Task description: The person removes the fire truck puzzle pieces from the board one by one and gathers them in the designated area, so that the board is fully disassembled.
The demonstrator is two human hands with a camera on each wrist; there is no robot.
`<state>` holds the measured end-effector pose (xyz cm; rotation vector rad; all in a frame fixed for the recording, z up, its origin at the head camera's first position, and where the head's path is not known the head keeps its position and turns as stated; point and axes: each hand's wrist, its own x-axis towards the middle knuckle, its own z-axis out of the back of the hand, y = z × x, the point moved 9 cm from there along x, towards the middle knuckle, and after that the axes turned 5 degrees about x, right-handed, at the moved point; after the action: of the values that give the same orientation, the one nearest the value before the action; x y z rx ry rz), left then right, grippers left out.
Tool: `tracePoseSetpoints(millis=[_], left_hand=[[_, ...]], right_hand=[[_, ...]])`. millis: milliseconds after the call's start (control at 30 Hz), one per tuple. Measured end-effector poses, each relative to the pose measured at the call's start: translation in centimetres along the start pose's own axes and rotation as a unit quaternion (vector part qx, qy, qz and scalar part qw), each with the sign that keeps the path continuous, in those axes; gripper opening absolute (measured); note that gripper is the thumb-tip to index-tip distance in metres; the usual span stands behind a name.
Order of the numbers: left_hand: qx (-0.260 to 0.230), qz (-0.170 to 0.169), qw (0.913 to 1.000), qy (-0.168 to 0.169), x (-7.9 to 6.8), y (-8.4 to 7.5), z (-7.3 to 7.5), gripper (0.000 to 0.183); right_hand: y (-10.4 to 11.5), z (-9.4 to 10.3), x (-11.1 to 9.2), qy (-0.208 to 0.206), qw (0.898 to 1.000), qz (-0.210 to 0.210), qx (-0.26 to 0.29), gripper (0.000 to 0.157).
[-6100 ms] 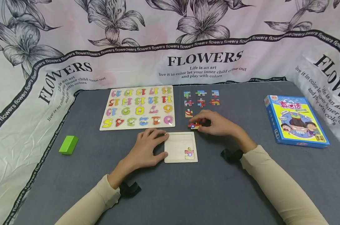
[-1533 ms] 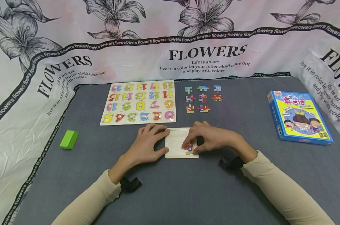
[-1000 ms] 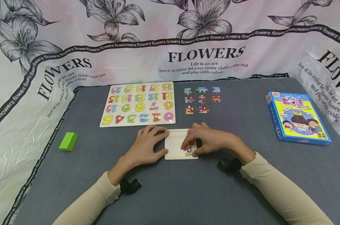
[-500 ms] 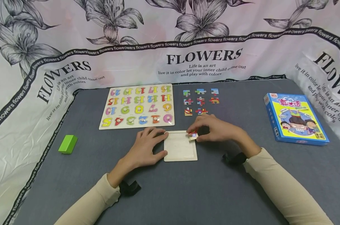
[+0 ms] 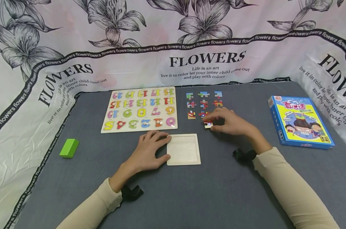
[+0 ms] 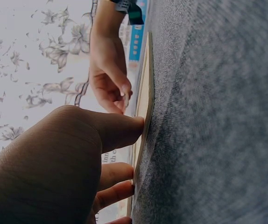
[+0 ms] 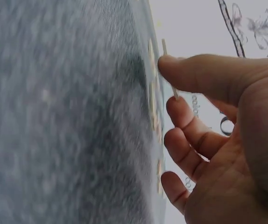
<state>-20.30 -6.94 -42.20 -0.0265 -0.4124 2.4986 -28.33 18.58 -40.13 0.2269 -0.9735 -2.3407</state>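
Note:
My right hand [image 5: 230, 122] pinches a small jigsaw puzzle piece [image 5: 208, 125] between thumb and fingers, just in front of the loose pieces; the right wrist view shows this piece [image 7: 165, 46] edge-on, off the cloth. Shallow and square, a pale wooden puzzle tray [image 5: 182, 149] lies bare inside. At its left side my left hand [image 5: 145, 154] rests, thumb and fingertips spread along the rim. In the left wrist view the thumb [image 6: 122, 130] presses at the edge of the tray [image 6: 146, 93]. Several colourful jigsaw pieces [image 5: 204, 104] lie in rows behind the right hand, one partly covered by its fingers.
A number board [image 5: 141, 109] lies behind the tray, to the left. The green block [image 5: 69, 148] is at far left, and a blue and yellow box [image 5: 301, 122] at the right. White flower-printed fabric [image 5: 207, 60] hangs behind the grey cloth [image 5: 173, 197].
My right hand set a red piece in the front row, then picked the piece out of the tray and carried it right and away, towards the loose pieces. My left hand stayed put.

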Motion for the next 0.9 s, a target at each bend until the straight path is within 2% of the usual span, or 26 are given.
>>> tracePoseSetpoints(millis=[467,900], left_hand=[[0.001,-0.004,1.0,-0.009,-0.1,-0.2,0.2,0.065],[0.005,-0.008,0.9999,-0.013,-0.2,-0.2,0.3,0.065]], right_hand=[[-3.6,2.4,-0.8,-0.057,0.995,-0.077,-0.031,0.037],[-4.3,2.8,-1.2,-0.076,0.991,-0.102,-0.033,0.038]])
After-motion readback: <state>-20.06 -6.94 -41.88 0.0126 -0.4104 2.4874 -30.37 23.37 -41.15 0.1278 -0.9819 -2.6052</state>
